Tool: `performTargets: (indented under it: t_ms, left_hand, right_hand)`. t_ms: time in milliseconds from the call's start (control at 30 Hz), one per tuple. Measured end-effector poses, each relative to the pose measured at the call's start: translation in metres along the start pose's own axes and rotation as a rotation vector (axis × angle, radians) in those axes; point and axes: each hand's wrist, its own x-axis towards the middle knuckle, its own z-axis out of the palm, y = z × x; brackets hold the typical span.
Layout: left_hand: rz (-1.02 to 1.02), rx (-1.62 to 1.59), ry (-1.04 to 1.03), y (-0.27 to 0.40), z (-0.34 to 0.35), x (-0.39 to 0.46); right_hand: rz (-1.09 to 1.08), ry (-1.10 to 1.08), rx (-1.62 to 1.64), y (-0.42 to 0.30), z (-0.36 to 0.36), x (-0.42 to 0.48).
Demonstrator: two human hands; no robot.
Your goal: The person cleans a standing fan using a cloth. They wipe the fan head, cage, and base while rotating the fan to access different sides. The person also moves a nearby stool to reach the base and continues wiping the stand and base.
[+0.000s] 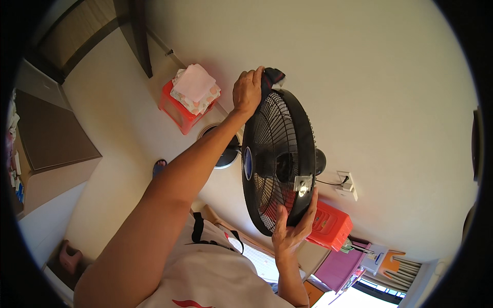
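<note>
A black electric fan [275, 161] stands in front of me, turned partly side-on, with a wire grille and a blue centre badge. Its round base [225, 156] rests on the floor, partly behind my forearm. My left hand [248, 90] presses a dark cloth [272, 79] with red lines against the top of the fan's rim. Low on the rim, my right hand [290, 231] grips the fan, thumb on the grille side and fingers round the outer edge. Just above those fingers sits a metal clip [303, 185].
A red plastic stool [186, 121] by the wall bears folded cloths [195, 85]. The fan's black cord reaches a wall socket [346, 186]. Behind my right hand are a red plastic box [331, 227] and a purple board-like surface [339, 267]. A brown cabinet [54, 131] stands left.
</note>
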Motion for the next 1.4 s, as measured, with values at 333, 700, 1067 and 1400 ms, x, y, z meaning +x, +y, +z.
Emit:
performTargets:
  t_ms: [333,700,1067,1400]
  left_hand:
    - [-0.296,-0.280,-0.190,-0.052,0.006,-0.037]
    - [-0.033,-0.399,-0.275,0.018,-0.072,-0.157]
    - [0.463,-0.372,-0.161,0.040,-0.084,-0.164]
    - [0.115,-0.355,-0.034,-0.002,-0.013,-0.068]
  right_hand:
    - [0.003,0.036,0.005,-0.010,0.007,0.000]
    - [0.007,0.121,-0.049,0.013,0.006,-0.010]
    - [0.039,0.026,-0.140,0.025,-0.016,-0.013]
    - [-0.052,0.078,-0.254,0.020,-0.009,-0.009]
